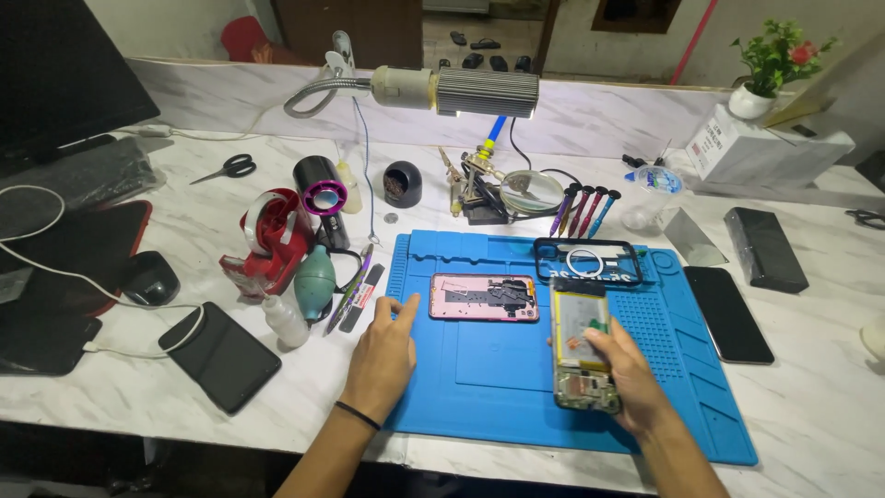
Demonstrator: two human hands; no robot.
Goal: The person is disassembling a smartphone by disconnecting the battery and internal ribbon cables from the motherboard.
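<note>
I see both hands over the blue repair mat (pixel 479 369), which sits at the near edge of the marble worktop (pixel 811 406). Right hand (pixel 627 378) is closed around one opened phone (pixel 583 346), battery side up, gripping its lower end; the phone lies over the mat's middle-right. Left hand (pixel 383 355) is open, fingers spread, resting at the mat's left border, index finger pointing toward one pink back cover (pixel 484 297) that lies flat on the mat, just short of touching it. One clear phone case (pixel 588 261) with a white ring in it sits at the mat's far edge. Four screwdrivers (pixel 583 208) stand just beyond that, near one magnifier on a stand (pixel 525 191). Right of the mat: one dark phone (pixel 728 314) face-down-or-off, can't tell which, and one black box (pixel 765 247) further toward the right edge. Left of the mat: one green air blower (pixel 314 281), one small white bottle (pixel 284 319), one red tape dispenser (pixel 267 242), one dark tablet-like slab (pixel 221 355), one mouse (pixel 150 278). One pair of scissors (pixel 229 168) toward the far left. One gooseneck lamp (pixel 461 90) hangs over the middle. One potted plant (pixel 770 63) at the far right corner.
</note>
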